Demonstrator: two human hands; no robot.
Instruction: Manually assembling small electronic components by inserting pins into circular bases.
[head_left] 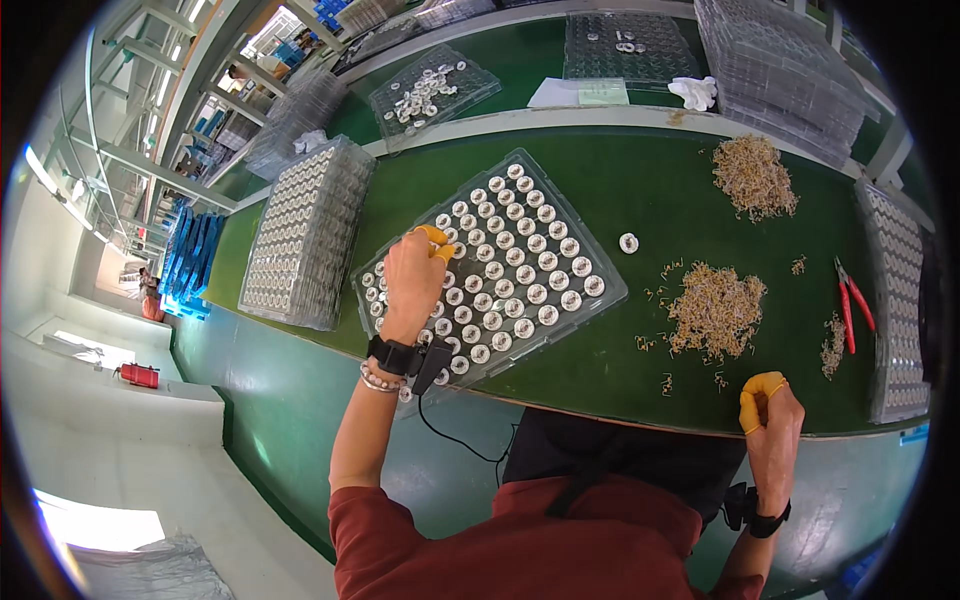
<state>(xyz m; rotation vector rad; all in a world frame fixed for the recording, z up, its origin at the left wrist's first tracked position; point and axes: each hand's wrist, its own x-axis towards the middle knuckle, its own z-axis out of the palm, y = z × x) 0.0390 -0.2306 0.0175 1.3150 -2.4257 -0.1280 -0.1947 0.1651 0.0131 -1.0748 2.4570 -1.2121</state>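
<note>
My left hand (412,278), with yellow finger cots on its fingertips, reaches over a clear plastic tray (600,255) filled with rows of small round white parts (547,261). Thumb and finger close in a pinch at one white part (451,235) near the tray's left side. Close to the front edge of the green table, my right hand (775,418) is closed, its yellow-covered fingertips pressed together. What they hold, if anything, is too small to make out. Beyond that hand lies a heap of small bent metal pieces (715,312). A single white part (628,243) sits right of the tray.
Stacked filled trays stand at left (305,235) and far right (895,300). Red-handled pliers (850,312) lie before the right stack. A second metal heap (754,178) is farther back. Behind, a shelf carries a tray of loose parts (425,97) and empty trays (775,85).
</note>
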